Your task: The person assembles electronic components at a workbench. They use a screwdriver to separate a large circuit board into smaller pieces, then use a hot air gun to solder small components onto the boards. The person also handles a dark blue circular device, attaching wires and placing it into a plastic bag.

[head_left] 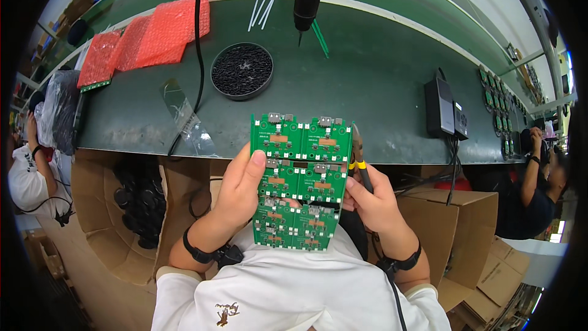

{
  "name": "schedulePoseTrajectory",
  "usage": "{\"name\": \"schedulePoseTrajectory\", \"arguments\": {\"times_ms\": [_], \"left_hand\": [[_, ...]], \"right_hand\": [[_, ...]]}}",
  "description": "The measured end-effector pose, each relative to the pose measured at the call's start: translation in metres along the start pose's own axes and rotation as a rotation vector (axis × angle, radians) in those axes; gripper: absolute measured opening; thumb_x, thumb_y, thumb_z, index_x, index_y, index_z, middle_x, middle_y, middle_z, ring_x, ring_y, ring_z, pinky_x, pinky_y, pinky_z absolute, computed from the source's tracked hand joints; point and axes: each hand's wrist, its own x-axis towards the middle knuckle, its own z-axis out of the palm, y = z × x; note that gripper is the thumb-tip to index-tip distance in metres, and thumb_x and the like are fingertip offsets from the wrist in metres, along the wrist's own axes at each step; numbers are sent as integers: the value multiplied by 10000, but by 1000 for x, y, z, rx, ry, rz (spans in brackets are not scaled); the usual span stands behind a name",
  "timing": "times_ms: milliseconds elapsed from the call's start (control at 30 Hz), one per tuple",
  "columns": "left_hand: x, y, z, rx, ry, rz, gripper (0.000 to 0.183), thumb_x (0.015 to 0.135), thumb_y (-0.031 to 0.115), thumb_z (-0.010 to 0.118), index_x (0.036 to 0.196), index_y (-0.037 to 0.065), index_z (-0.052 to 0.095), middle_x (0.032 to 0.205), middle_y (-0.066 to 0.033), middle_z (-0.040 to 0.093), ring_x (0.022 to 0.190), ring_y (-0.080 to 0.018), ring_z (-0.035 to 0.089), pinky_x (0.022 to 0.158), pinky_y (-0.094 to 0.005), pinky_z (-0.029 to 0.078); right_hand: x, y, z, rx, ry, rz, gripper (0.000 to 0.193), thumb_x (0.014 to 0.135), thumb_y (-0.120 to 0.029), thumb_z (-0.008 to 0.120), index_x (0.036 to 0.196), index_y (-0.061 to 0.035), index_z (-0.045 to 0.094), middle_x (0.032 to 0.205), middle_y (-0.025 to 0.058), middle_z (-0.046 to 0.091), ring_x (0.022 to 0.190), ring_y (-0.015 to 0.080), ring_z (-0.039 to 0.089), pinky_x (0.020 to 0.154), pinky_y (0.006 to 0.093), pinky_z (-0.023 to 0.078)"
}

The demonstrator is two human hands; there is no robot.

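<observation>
A green circuit board panel (300, 181), made of several joined boards with small metal connectors, is held up in front of my chest, off the table's near edge. My left hand (241, 187) grips its left side, thumb on the face and fingers behind. At its right edge, my right hand (375, 201) is closed around pliers-like cutters (361, 168) with black and yellow handles. Their jaws point up beside the panel's upper right corner. The fingers behind the panel are mostly hidden.
On the green table (367, 86) stand a round dish of small black parts (242, 70), red bubble wrap (162, 34) and a black power box (440, 107). An electric screwdriver (309, 0) hangs overhead. Cardboard boxes (453, 233) flank me; people work at both sides.
</observation>
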Motion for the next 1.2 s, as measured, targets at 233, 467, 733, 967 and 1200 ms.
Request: {"name": "schedulePoseTrajectory", "arguments": {"times_ms": [233,467,733,967,1200], "left_hand": [[4,-8,-16,-445,156,-183,414,1136,319,363,1405,33,493,1218,-135,687,892,-209,746,702,-342,649],[-6,-5,-29,-503,251,3,403,1130,353,400,1363,43,512,1293,-133,654,1110,-245,693,934,-421,607],[-32,0,-37,-643,361,277,404,1129,299,422,1446,49,438,1381,-114,589,1256,-258,609,1051,-487,534],[-29,-4,-14,-598,-15,307,548,1115,190,445,1605,89,224,1585,-129,416,1434,-296,458,1184,-504,397],[-30,-11,-45,-904,-704,-268,703,1116,387,379,1644,24,90,1637,-192,333,1485,-338,391,1199,-483,361]], "right_hand": [[35,-34,-8,273,-137,102,171,1030,-139,581,1150,-17,579,825,42,556,694,129,522,581,283,418],[249,-118,-67,-1158,388,-153,255,907,-226,652,929,25,617,822,189,670,749,323,660,738,433,536],[120,-94,-16,-371,85,-298,299,1048,-327,590,1178,-59,567,960,80,703,764,123,661,567,242,458],[56,-29,4,-3,98,-389,522,901,-20,714,1367,-16,481,1238,100,582,978,162,616,708,284,546],[62,-75,-22,-60,-65,-232,531,797,36,797,1246,9,515,1016,77,632,868,159,684,783,272,574]]}}
